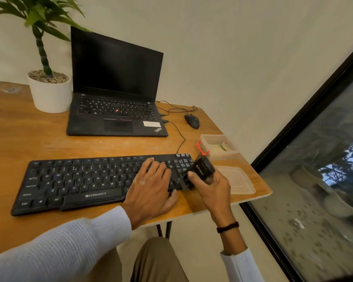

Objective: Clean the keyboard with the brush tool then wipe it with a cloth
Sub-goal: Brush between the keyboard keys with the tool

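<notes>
Left hand [151,186]: lies flat with its fingers straight and spread on the right-hand keys of the keyboard [80,180]. It steadies the keyboard and grasps nothing.
Right hand [212,188]: fingers curled round the black brush tool [202,169], whose bristles seem to be down on the number pad.
Progress: brushing looks under way at the right end. I cannot tell whether the left keys are done. Wiping is still to do.
Cloth: a pale folded thing in the clear box [218,137], just beyond the brush, may be the cloth.
Edges: the keyboard's right end lies near the table [18,139] edge, with a lid [236,180] just beside it, so there is little room rightward.
Open room: bare wood to the left, and between keyboard and laptop [114,78].
</notes>
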